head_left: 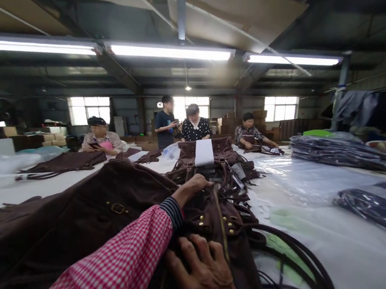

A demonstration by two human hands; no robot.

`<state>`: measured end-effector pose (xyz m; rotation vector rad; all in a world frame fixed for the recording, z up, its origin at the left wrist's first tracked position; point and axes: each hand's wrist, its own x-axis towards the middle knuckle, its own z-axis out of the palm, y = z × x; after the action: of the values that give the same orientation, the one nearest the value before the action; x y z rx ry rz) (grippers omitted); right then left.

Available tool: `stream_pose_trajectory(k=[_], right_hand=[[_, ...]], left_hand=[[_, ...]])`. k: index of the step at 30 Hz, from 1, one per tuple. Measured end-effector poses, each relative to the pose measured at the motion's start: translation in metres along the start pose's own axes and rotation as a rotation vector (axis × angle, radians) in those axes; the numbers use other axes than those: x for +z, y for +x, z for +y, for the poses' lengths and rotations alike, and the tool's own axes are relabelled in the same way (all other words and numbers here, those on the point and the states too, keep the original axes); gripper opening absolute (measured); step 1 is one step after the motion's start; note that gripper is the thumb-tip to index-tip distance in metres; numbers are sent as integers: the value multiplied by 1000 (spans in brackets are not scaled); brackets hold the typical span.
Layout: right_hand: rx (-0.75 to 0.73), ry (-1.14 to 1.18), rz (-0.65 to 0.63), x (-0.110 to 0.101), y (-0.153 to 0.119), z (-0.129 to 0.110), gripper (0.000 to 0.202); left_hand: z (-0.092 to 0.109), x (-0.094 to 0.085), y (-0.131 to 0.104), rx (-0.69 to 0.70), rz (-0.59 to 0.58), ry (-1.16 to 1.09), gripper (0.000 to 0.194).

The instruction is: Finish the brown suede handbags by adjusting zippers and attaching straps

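A dark brown leather bag (90,216) with brass studs and a small buckle lies in front of me, its opening edged by a zipper (220,219). At the far end of that opening, my left hand (193,188) is closed, pinching the bag's edge near the zipper end. Nearer to me, my right hand (205,276) lies on the bag with its fingers spread, beside the zipper. Long brown straps (324,287) loop out to the right. Just beyond my left hand is a pile of brown bags (184,150) with a white paper (205,153) on top.
Plastic-wrapped dark items (341,151) are stacked at the right of the white table (358,243), with another wrapped item (379,210) closer. More brown bags (66,162) lie at left. Several people are around the far side, one person (256,136) handling a brown item.
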<state>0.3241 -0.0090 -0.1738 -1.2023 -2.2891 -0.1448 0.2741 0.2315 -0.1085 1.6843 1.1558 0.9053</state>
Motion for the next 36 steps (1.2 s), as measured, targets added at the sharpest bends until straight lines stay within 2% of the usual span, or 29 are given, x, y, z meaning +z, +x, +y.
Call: stream_pose_trajectory(k=[3,6,9,11,13,16,19,20,22,24,26,29,32,36], right_hand=[[-2,-46,36,7,1,3,66],[-33,-37,61,2,0,2,59],[-18,108,54,-20,2,1,31],[60,243,78,-41,10,9,14],[184,292,154,-62,26,30,20],[334,131,275,-82,64,79,18],[424,-12,252,-79,101,124,23],[434,-21,234,-74,110,134,27],[442,-11,211,-62,123,147,27],[447,-12,196,-55,130,152,24],[438,-33,174,-55,133,153,23],[385,-89,122,-66,135,151,22],[321,-171,83,-81,138,147,21],[262,-305,89,-89,138,144,19]], left_hand=[[3,-1,4,-28,-23,-87,24],[6,-3,6,-22,-13,-213,22],[6,-4,3,19,29,-340,23],[5,-4,0,66,51,-427,26],[5,-5,-3,113,57,-510,30],[6,-4,-5,157,52,-594,38],[6,-3,-4,171,49,-635,58],[5,-4,-4,172,50,-643,59],[4,-5,-3,172,53,-652,49],[2,-7,-2,176,56,-654,37],[1,-8,-2,179,50,-652,32],[1,-8,-1,165,43,-644,34],[1,-5,0,148,84,-639,33],[3,0,2,133,143,-622,31]])
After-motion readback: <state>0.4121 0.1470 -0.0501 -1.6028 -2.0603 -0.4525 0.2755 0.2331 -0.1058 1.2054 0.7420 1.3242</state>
